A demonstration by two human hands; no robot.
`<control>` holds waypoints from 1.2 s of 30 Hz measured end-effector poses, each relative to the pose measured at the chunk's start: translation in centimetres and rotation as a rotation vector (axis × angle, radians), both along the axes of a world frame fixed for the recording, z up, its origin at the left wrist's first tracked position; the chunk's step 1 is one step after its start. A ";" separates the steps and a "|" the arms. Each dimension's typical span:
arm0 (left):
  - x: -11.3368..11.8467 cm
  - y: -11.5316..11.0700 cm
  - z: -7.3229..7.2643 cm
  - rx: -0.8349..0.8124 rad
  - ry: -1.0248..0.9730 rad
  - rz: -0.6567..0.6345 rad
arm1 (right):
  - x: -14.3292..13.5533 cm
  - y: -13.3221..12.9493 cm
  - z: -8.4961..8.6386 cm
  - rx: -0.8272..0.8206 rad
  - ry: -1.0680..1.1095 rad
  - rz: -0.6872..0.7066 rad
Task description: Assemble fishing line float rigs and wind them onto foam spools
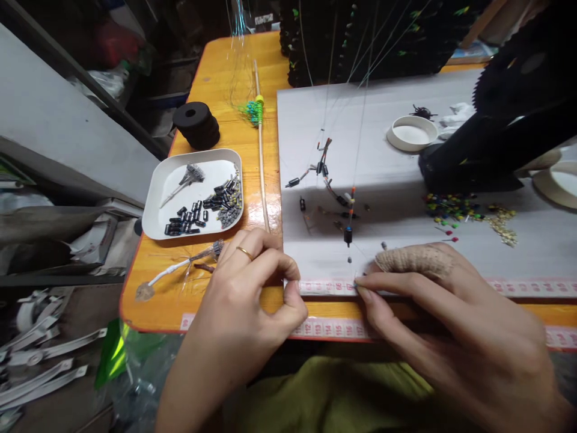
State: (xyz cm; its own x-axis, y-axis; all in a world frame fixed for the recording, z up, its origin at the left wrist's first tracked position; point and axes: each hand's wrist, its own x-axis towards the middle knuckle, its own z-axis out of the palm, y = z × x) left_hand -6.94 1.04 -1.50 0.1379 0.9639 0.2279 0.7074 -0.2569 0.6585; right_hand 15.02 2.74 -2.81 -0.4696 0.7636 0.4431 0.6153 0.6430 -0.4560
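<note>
Bent over a glossy yellow wooden table (225,72), you bring both hands to a pink-and-white printed measuring tape (331,287) that runs along the near edge of a flat white board (295,114). Your left hand (247,294), a gold ring on one finger, has thumb and forefinger pressed together at the board's near left corner; whether a fine line lies between them cannot be made out. Your right hand (469,313), one finger wrapped in a beige band, pinches a tiny bluish piece (355,281) against the tape, near the mark that reads 67. The step in hand looks like setting a span between the two pinches along the printed scale. From here, the next move seems to call for a level, steady hold at both ends, with the right fingertips clear enough of the marks for you to read them. Just beyond, a glossy black cylinder with a blue top (348,236) hangs upright below small orange beads on a thin line. To your left, a white rounded plastic tray (216,161) holds loose black cylinders and small grey pieces; to your right, multicoloured beads (451,207) lie scattered beside a pile of small gold-coloured bits (502,222).
</note>
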 end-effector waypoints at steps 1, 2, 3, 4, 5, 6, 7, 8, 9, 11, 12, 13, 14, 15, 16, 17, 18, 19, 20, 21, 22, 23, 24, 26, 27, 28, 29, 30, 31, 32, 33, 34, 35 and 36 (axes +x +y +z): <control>0.0 0.0 0.0 0.008 0.006 -0.001 | 0.0 0.0 0.0 0.003 -0.001 -0.001; 0.0 0.0 0.1 0.009 0.014 0.001 | 0.0 0.0 0.0 0.009 0.000 0.001; 0.1 0.0 0.1 0.010 0.023 0.002 | 0.1 0.1 -0.1 0.014 0.000 0.006; 0.1 0.0 0.1 0.011 0.031 0.006 | 0.1 0.1 -0.2 0.016 0.001 0.011; 0.1 0.0 0.1 0.012 0.039 0.011 | 0.2 0.2 -0.2 0.017 0.001 0.016; 0.1 0.0 0.2 0.013 0.044 0.016 | 0.2 0.2 -0.3 0.018 0.000 0.021; 0.1 -0.1 0.2 0.018 0.045 0.022 | 0.3 0.3 -0.4 0.020 0.001 0.024; 0.2 -0.2 0.3 0.025 0.043 0.029 | 0.3 0.3 -0.5 0.022 0.000 0.024; 0.2 -0.3 0.4 0.036 0.038 0.035 | 0.4 0.3 -0.6 0.023 0.001 0.022; 0.5 -0.8 0.6 0.071 0.017 0.060 | 0.4 0.1 -0.5 0.033 0.027 0.019; 0.7 -1.1 0.7 0.102 0.000 0.078 | 0.4 0.0 -0.4 0.035 0.053 0.017; 1.0 -1.5 0.8 0.137 -0.019 0.103 | 0.4 -0.2 -0.2 0.021 0.088 0.015; 1.3 -2.0 0.8 0.174 -0.039 0.130 | 0.4 -0.4 0.0 -0.012 0.137 0.016; 1.7 -2.5 0.7 0.203 -0.062 0.157 | 0.4 -0.6 0.2 -0.072 0.200 0.018; 2.0 -3.1 0.6 0.221 -0.088 0.179 | 0.3 -0.8 0.5 -0.165 0.280 0.028; 2.4 -3.6 0.4 0.220 -0.113 0.186 | 0.3 -1.0 0.7 -0.292 0.380 0.047; 2.8 -4.0 0.2 0.212 -0.141 0.180 | 0.2 -1.2 0.9 -0.448 0.493 0.076; 3.1 -4.4 0.0 0.200 -0.165 0.161 | 0.2 -1.4 1.1 -0.618 0.610 0.112; 3.3 -4.6 -0.2 0.191 -0.191 0.134 | 0.2 -1.5 1.2 -0.788 0.725 0.161; 3.5 -4.8 -0.3 0.181 -0.213 0.110 | 0.2 -1.6 1.2 -0.941 0.825 0.211; 3.7 -4.9 -0.3 0.162 -0.231 0.093 | 0.2 -1.7 1.3 -1.054 0.910 0.265; 3.9 -5.0 -0.3 0.134 -0.248 0.092 | 0.3 -1.8 1.3 -1.128 0.974 0.315; 4.0 -4.9 -0.1 0.098 -0.270 0.110 | 0.4 -1.9 1.3 -1.163 1.022 0.361; 4.3 -4.7 0.4 0.014 -0.334 0.152 | 0.6 -2.2 1.4 -1.176 1.075 0.408; 4.6 -4.6 0.7 -0.024 -0.386 0.152 | 0.7 -2.3 1.4 -1.174 1.087 0.412; 5.0 -4.3 1.0 -0.064 -0.451 0.126 | 0.8 -2.4 1.5 -1.174 1.093 0.414; 5.5 -4.1 1.3 -0.112 -0.532 0.079 | 0.9 -2.5 1.5 -1.176 1.092 0.409; 6.0 -3.8 1.5 -0.168 -0.635 0.024 | 1.1 -2.5 1.6 -1.174 1.091 0.401; 6.6 -3.5 1.6 -0.218 -0.766 -0.026 | 1.2 -2.6 1.6 -1.175 1.087 0.389; 7.3 -3.2 1.6 -0.258 -0.915 -0.056 | 1.3 -2.7 1.7 -1.177 1.077 0.377; 7.9 -3.0 1.5 -0.280 -1.071 -0.071 | 1.5 -2.8 1.7 -1.181 1.061 0.364; 8.4 -2.7 1.4 -0.287 -1.210 -0.073 | 1.6 -2.9 1.7 -1.186 1.036 0.350; 8.9 -2.4 1.2 -0.282 -1.312 -0.068 | 1.8 -3.0 1.7 -1.186 1.004 0.338; 9.2 -2.2 1.1 -0.274 -1.370 -0.060 | 1.9 -3.1 1.7 -1.179 0.966 0.329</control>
State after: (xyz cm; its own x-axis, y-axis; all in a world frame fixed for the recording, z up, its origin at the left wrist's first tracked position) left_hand 2.25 -1.12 -0.40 0.0038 0.9998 0.0207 -0.5386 -0.0154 0.8424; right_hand 16.93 -0.36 -1.08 -0.5808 0.8092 -0.0887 -0.2893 -0.3070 -0.9067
